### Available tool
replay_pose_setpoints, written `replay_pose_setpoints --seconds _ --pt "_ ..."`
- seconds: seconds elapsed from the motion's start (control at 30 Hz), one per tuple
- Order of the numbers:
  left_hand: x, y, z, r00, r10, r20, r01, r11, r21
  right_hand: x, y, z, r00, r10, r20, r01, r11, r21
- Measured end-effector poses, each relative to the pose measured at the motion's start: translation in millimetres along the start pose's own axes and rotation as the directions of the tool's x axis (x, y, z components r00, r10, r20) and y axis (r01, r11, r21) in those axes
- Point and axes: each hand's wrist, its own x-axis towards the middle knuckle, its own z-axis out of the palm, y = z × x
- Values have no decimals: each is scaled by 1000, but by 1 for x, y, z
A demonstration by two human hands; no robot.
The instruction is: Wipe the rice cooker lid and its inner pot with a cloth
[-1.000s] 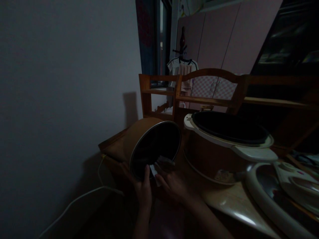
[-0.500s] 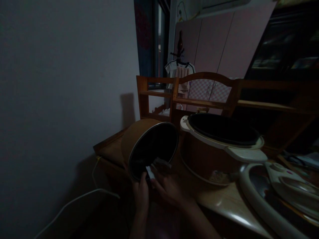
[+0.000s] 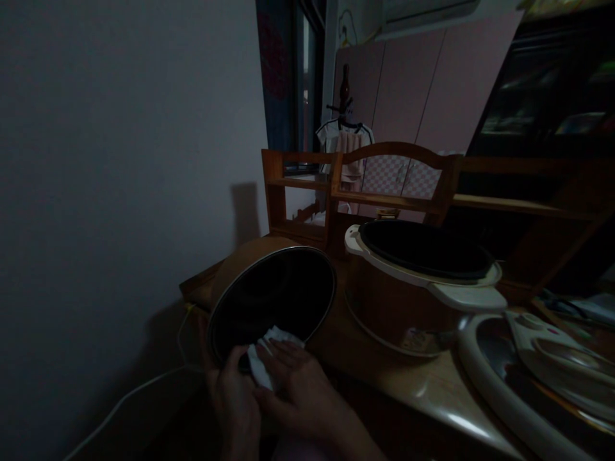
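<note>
A rice cooker inner pot (image 3: 240, 262), golden outside and dark inside, tilts with its mouth toward me at the table's left end. My left hand (image 3: 233, 390) grips it at the lower left rim, thumb over the edge and fingers along the outside. A crumpled white tissue (image 3: 262, 368) is under my right hand (image 3: 298, 384), which presses it against the inside of the pot near the lower rim. The right fingers are bent over the tissue, partly hiding it.
To the right stands the rice cooker body (image 3: 389, 307) with white handles. Its lid (image 3: 533, 371) lies at the table's front right. A wooden shelf frame (image 3: 394, 198) rises behind. The wall (image 3: 129, 160) borders the left, and a white cord (image 3: 129, 390) hangs below.
The pot has come lower and nearer, its mouth turned more upward. Both hands moved down and left with it, and the right hand now lies flatter over the tissue.
</note>
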Motion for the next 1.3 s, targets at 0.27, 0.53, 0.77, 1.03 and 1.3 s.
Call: replay_pose_setpoints --seconds 0.27,0.53,0.77,1.03,1.3 --pt "-1 12 0 999 -27 24 27 1000 1 0 -3 0 1000 -31 -3 31 998 54" --pt "-10 21 12 997 25 77 -22 999 -38 -2 6 -1 998 -57 23 56 997 59" --pt "2 12 6 990 36 135 -27 997 -71 0 23 12 995 -80 62 85 993 -86" --pt "-4 32 9 974 -65 218 80 995 -63 6 42 30 999 5 -38 -15 963 -267" --pt "-3 35 10 967 -97 234 116 991 -70 14 43 37 994 65 -85 -88 950 -299"
